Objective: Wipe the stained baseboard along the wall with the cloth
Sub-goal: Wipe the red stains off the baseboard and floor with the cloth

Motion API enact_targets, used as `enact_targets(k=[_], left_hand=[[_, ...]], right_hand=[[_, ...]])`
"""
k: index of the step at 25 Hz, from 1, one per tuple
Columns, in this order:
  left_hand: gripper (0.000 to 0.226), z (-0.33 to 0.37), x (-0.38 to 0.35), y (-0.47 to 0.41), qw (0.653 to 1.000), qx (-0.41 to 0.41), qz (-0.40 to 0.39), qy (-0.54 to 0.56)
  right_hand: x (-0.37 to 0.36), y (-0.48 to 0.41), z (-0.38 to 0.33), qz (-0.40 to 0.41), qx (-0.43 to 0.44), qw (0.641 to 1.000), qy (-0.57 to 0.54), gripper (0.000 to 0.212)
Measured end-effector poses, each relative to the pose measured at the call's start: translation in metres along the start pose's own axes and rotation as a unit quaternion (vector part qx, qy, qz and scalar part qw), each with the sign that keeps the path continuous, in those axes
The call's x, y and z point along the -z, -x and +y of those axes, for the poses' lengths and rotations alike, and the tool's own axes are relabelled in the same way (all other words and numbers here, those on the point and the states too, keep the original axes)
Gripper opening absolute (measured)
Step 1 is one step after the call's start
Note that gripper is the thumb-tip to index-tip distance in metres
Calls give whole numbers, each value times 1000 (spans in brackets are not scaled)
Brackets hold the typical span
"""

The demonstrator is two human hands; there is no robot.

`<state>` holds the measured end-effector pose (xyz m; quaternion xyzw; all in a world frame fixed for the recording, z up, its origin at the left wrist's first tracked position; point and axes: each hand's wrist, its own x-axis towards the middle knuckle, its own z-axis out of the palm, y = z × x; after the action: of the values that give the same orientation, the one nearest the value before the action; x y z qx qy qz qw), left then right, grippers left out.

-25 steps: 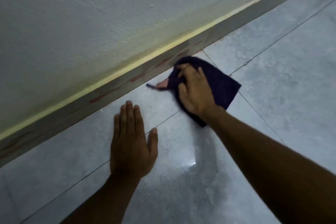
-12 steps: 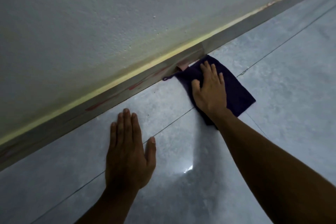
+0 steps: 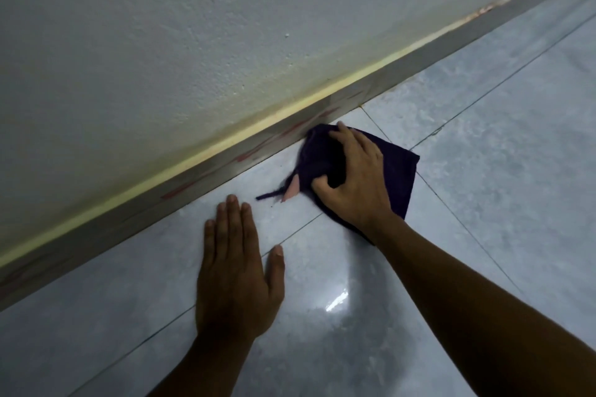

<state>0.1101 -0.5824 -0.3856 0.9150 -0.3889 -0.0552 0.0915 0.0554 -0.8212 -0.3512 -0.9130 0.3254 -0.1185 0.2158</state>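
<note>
Right-hand fingers (image 3: 342,142) bunch the dark cloth (image 3: 396,171) against the stained baseboard (image 3: 225,161).

Right hand (image 3: 353,177) has bunched the cloth (image 3: 398,171), sliding it leftward.

A dark purple cloth (image 3: 398,171) lies bunched on the floor, its front edge touching the grey baseboard (image 3: 222,164). The baseboard runs diagonally below the wall, streaked with red stains.

Indoor room, likely a home: glossy grey floor tiles (image 3: 483,171), textured plaster wall (image 3: 161,42), grey baseboard (image 3: 193,171) with red stains where they meet.
</note>
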Motion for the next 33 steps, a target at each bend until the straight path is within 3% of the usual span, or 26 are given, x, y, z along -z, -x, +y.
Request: enact_targets(k=[6,10,12,15,17,21,23,29,31,33], left_hand=[[80,-1,-1,2,1000,-10,10,4],[81,1,0,2,1000,-7,12,1],[82,2,-1,0,1000,-2,11,-2],[81,2,0,1,1000,1,4,-2],[81,1,-1,1,1000,-1,1,-7],[81,-1,-1,1,1000,-6,-1,-9],[82,-1,2,1,1000,-7,-8,-10],[82,4,1,-1,1000,-5,2,1],[82,3,2,-1,1000,0,2,-7],[81,2,2,0,1000,-1,6,2]], right_hand=[[-4,-15,12,-81,26,984,159,74],[4,-55,34,-11,-167,973,160,77],[3,-64,37,20,-186,972,145,75],[-1,-57,30,23,-123,985,117,65],[1,-45,22,-6,-95,988,121,66],[-6,6,-16,-91,79,991,62,68],[-10,16,-20,-124,112,984,66,66],[11,-56,33,-27,-150,982,116,71],[11,-61,27,-22,-177,980,85,73],[3,-41,5,-15,-136,989,58,73]])
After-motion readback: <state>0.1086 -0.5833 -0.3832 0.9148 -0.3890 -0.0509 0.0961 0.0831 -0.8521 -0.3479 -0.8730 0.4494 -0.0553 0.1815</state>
